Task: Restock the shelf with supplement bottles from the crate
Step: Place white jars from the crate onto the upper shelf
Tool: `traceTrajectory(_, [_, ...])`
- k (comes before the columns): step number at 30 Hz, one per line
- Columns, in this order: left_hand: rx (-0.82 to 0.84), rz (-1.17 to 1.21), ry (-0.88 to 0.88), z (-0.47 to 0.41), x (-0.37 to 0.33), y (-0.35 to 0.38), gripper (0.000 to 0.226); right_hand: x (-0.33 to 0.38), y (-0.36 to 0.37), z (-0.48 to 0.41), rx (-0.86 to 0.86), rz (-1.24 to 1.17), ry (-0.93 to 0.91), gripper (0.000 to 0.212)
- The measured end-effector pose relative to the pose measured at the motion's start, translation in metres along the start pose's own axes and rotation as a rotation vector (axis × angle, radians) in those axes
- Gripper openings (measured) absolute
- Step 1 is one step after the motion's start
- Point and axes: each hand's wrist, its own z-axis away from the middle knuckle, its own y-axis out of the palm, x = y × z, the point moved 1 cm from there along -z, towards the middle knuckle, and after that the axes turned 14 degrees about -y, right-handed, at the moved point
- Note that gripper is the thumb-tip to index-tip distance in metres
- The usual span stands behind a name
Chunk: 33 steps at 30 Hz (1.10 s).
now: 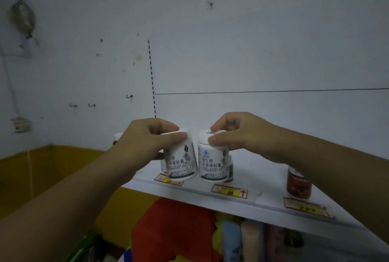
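Observation:
Two white supplement bottles with dark printed labels stand side by side at the front of a white shelf [261,202]. My left hand [147,141] grips the cap of the left white bottle [182,165], which tilts slightly. My right hand [237,133] holds the cap of the right white bottle [212,165], which stands upright. More white bottles sit behind them, mostly hidden by my hands. The crate is not in view.
A dark red bottle [299,183] stands further right on the shelf, partly behind my right forearm. Price tags [229,191] are stuck along the shelf's front edge. Below the shelf are colourful items [231,238]. A white wall rises behind; a yellow band runs at the left.

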Motion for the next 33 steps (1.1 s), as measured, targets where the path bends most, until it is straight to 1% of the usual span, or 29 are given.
traceTrajectory(3, [-0.006,-0.004,0.007,-0.026,0.015,-0.007,0.02,-0.02,0.004,-0.025,0.013,0.094,0.006,0.027])
traceTrajectory(5, [-0.017,-0.023,-0.002,-0.045,0.023,-0.012,0.017,-0.034,0.006,-0.044,0.026,0.119,0.008,0.026])
traceTrajectory(7, [-0.015,-0.075,-0.025,-0.066,0.028,-0.019,0.016,-0.048,0.008,-0.063,0.075,0.128,0.026,0.027])
traceTrajectory(9, [-0.016,-0.115,-0.051,-0.089,0.032,-0.027,0.014,-0.062,0.014,-0.082,0.145,0.133,0.061,0.033])
traceTrajectory(11, [-0.023,-0.142,-0.063,-0.109,0.035,-0.033,0.015,-0.073,0.021,-0.098,0.215,0.185,0.085,0.044])
traceTrajectory(13, [-0.038,-0.137,-0.052,-0.129,0.041,-0.039,0.018,-0.082,0.031,-0.116,0.258,0.302,0.071,0.049])
traceTrajectory(16, [-0.084,-0.111,-0.014,-0.16,0.044,-0.046,0.026,-0.094,0.048,-0.137,0.304,0.444,0.061,0.047])
traceTrajectory(18, [-0.105,-0.08,0.006,-0.182,0.042,-0.051,0.034,-0.101,0.058,-0.146,0.32,0.503,0.093,0.046])
traceTrajectory(20, [-0.092,-0.071,0.006,-0.204,0.043,-0.053,0.042,-0.108,0.068,-0.152,0.319,0.55,0.138,0.047])
traceTrajectory(22, [-0.035,-0.094,-0.014,-0.223,0.047,-0.052,0.045,-0.113,0.076,-0.155,0.297,0.6,0.166,0.045])
traceTrajectory(25, [0.093,-0.154,-0.056,-0.246,0.057,-0.044,0.04,-0.117,0.087,-0.152,0.258,0.651,0.204,0.04])
traceTrajectory(27, [0.189,-0.239,-0.095,-0.259,0.064,-0.037,0.039,-0.12,0.092,-0.148,0.217,0.69,0.228,0.04])
traceTrajectory(31, [0.382,-0.373,-0.159,-0.273,0.076,-0.024,0.023,-0.12,0.104,-0.138,0.056,0.679,0.266,0.039])
traceTrajectory(33, [0.456,-0.441,-0.192,-0.275,0.082,-0.018,0.03,-0.119,0.112,-0.134,-0.021,0.716,0.253,0.039])
